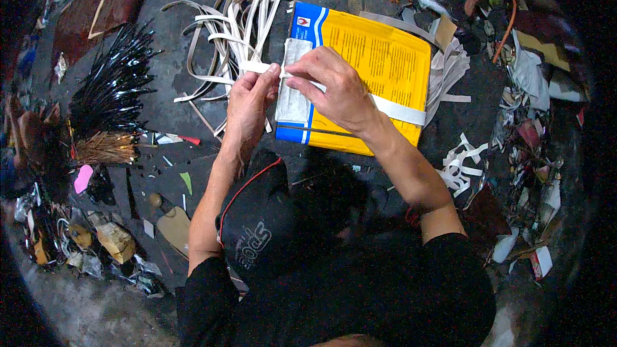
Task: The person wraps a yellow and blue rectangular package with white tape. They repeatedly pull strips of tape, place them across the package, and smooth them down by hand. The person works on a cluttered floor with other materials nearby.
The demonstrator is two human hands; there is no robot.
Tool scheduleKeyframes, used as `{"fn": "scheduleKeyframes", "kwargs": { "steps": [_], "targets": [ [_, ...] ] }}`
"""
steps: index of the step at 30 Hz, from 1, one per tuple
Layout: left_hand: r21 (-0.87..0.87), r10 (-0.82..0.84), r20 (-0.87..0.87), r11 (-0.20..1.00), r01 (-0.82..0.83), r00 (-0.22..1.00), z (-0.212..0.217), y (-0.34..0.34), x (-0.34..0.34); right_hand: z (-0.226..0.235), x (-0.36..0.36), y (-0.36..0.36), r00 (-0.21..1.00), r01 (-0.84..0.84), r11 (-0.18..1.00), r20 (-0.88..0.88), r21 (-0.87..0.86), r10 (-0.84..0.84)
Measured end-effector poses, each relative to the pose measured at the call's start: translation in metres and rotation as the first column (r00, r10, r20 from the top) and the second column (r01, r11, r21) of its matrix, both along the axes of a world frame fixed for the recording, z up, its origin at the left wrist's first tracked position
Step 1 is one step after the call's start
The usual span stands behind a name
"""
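Hands meet over the yellow book (379, 64) — left hand (249, 104) upright, pinching a white strip (398, 110); right hand (337, 90) arched, knuckles up, gripping the same strip.

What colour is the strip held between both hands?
White, seen in the head view: the strip pinched by left hand and right hand.

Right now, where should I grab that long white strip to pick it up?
Take the white strip at its free right end, coming from the right. It lies flat across the yellow book there, while the left hand and right hand pinch its other end.
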State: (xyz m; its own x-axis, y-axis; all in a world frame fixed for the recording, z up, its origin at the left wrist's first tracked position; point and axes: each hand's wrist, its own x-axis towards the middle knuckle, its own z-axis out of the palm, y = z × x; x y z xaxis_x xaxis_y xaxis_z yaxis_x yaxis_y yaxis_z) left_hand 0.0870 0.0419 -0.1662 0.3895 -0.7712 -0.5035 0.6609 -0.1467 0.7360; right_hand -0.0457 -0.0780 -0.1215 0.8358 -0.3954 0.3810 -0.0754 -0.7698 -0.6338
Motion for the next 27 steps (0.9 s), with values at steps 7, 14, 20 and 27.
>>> {"fn": "scheduleKeyframes", "kwargs": {
  "steps": [7,14,20,27],
  "targets": [
    [-0.002,0.028,-0.071,1.000,-0.028,0.997,-0.007,0.000,0.002,0.003,-0.001,0.002,1.000,0.004,1.000,0.001,-0.004,-0.004],
    [0.031,0.044,-0.072,0.999,-0.042,0.996,-0.022,0.000,0.011,0.004,-0.002,0.001,1.000,-0.003,1.000,-0.008,-0.007,0.003],
    [0.023,0.069,-0.066,0.997,-0.068,0.995,-0.055,0.003,0.024,0.003,-0.003,0.002,1.000,-0.006,1.000,-0.014,-0.012,0.006],
    [0.028,0.118,-0.137,0.993,-0.115,0.984,-0.104,0.013,0.054,0.003,-0.001,0.003,1.000,-0.020,1.000,0.001,0.002,0.020]
  ]
}}
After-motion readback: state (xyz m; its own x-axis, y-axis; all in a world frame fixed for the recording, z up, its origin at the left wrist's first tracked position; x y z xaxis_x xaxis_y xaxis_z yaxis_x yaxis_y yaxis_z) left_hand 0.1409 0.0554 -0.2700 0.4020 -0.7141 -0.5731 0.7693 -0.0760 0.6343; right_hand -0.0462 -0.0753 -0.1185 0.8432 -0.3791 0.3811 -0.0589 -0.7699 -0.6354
